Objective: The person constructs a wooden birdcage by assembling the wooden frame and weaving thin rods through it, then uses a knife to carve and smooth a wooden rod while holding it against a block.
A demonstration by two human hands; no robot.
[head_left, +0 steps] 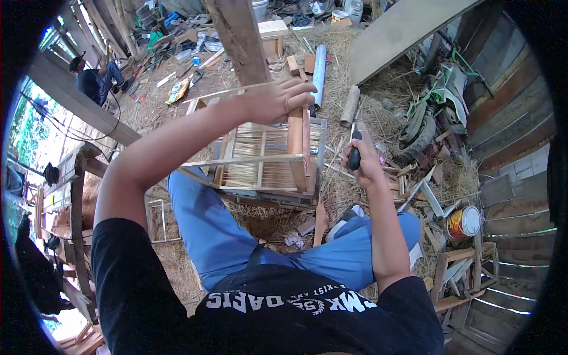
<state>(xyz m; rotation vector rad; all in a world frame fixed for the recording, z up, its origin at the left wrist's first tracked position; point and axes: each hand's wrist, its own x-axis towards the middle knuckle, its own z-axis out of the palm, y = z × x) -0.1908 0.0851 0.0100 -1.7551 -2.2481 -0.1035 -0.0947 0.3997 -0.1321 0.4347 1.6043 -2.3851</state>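
Observation:
A wooden frame with thin light strips across its inside stands between my knees, resting on a dark box-like base. My left hand is at its far right corner, fingers curled over the top of the brown upright board. To the right, my right hand is closed round a black-handled tool. Its narrow metal part points away from me, apart from the frame; its exact kind is hard to make out.
Beyond the frame rises a thick wooden post. A pale board leans at the far right, near a tyre. A paint can stands at the right. Straw and wood scraps litter the ground. Another person sits at the far left.

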